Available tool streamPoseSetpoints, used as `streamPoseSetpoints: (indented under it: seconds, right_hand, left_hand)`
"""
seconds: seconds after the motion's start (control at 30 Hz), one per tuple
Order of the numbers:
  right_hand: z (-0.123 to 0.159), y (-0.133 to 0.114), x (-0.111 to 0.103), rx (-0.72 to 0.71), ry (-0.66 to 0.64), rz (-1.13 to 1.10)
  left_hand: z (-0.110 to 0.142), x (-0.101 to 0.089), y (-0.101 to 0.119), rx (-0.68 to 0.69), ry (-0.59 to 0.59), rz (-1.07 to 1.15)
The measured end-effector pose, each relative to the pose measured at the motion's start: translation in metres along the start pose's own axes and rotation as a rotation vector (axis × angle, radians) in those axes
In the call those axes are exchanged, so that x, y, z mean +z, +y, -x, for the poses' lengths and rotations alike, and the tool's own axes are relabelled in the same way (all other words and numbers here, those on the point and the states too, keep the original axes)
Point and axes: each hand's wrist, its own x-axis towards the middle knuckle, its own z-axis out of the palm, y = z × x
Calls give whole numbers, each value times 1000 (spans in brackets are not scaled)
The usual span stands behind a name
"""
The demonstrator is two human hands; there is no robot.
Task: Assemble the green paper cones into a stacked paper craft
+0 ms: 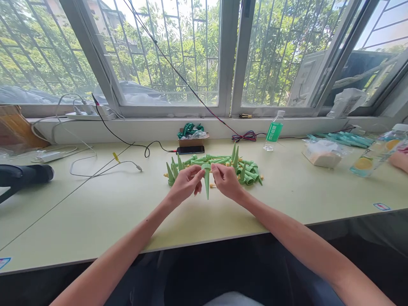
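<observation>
In front of the pile, a green plastic spike (207,182), the kind used for plant watering, hangs point down with its wide collar on top. My left hand (188,182) pinches the collar between thumb and fingers. At the collar's other side my right hand (227,180) is closed in a pinch; a bit of small yellow part shows at its fingertips, mostly hidden. Behind both hands lies a heap of similar green spikes (251,172), some standing point up and others on their sides. Small yellow pieces are scattered among them.
A phone (190,150) on a cable lies before a small box (193,136). A green-labelled bottle (273,131) stands right of it. Farther right are a plastic-wrapped packet (322,154), another bottle (366,159) and another person's hand (400,160). Cables (105,170) cross the left tabletop.
</observation>
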Motion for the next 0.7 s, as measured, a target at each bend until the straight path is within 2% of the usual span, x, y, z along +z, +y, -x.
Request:
streamPoseSetpoints:
  seconds: [0.7]
  right_hand:
    - [0,-1,0,-36,-27,43]
  left_hand:
    - [1,3,9,-24,8,-33]
